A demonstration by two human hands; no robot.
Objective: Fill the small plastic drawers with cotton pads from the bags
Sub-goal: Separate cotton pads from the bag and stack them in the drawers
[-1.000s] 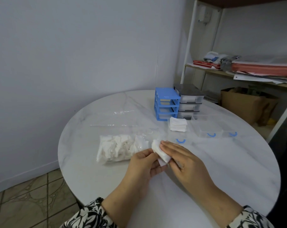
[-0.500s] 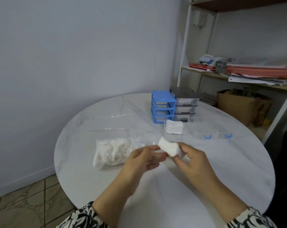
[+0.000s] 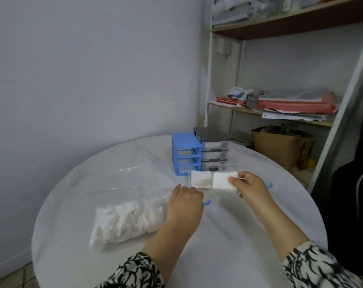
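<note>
Head view, right hand: my right hand pinched a stack of cotton pads between thumb and curled fingers, held just above the desk.
Head view, left hand: my left hand was loosely curled with its back to the camera; it lay near the blue handle of a clear drawer, and I could not tell whether it held anything.
Head view, pads already placed: another white pile of pads sat just left of the stack I held, in a clear drawer whose walls were hard to make out.
Head view, bag: the clear bag of cotton pads lay on the desk, left of my left hand.
Head view, drawer frames: the blue drawer frame stood at the far side of the desk, touching the grey drawer unit on its right.
Head view, sleeves: black-and-white patterned sleeves covered both my forearms.
</note>
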